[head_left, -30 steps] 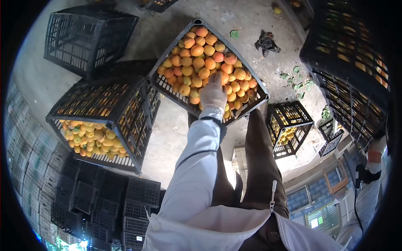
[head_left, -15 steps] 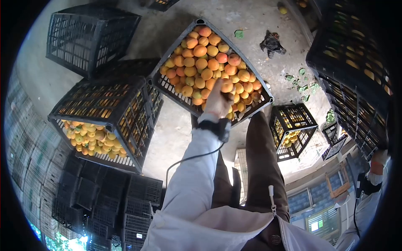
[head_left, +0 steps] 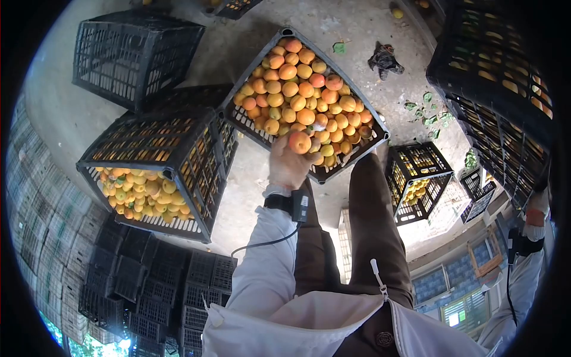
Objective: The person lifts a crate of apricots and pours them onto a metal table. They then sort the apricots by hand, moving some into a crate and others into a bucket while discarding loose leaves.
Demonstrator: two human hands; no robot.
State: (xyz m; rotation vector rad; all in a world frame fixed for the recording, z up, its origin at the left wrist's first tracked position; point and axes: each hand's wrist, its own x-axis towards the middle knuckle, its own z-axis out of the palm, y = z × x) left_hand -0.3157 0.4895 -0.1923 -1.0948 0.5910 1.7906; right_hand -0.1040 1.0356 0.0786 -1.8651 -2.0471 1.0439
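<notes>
My left hand (head_left: 286,168) is lifted palm-up over the near edge of a black plastic crate (head_left: 381,132) and is shut on one orange-red fruit (head_left: 299,143). That crate is filled with several orange fruits (head_left: 297,89). A black band with a cable sits on my left wrist. My right hand (head_left: 537,205) shows only at the far right edge, raised, in a pale glove with an orange cuff; its fingers are not clear.
A second black crate (head_left: 205,128) on the left holds yellowish fruits (head_left: 140,190). An empty crate (head_left: 137,50) stands behind it. Smaller crates (head_left: 416,178) and tall stacked crates (head_left: 499,89) with fruit are on the right. A dark rag (head_left: 383,59) and leaves lie on the concrete floor.
My left hand was pressed down among the fruits, closed on one, and has lifted it back toward me, turning palm-up. The view has shifted slightly.
</notes>
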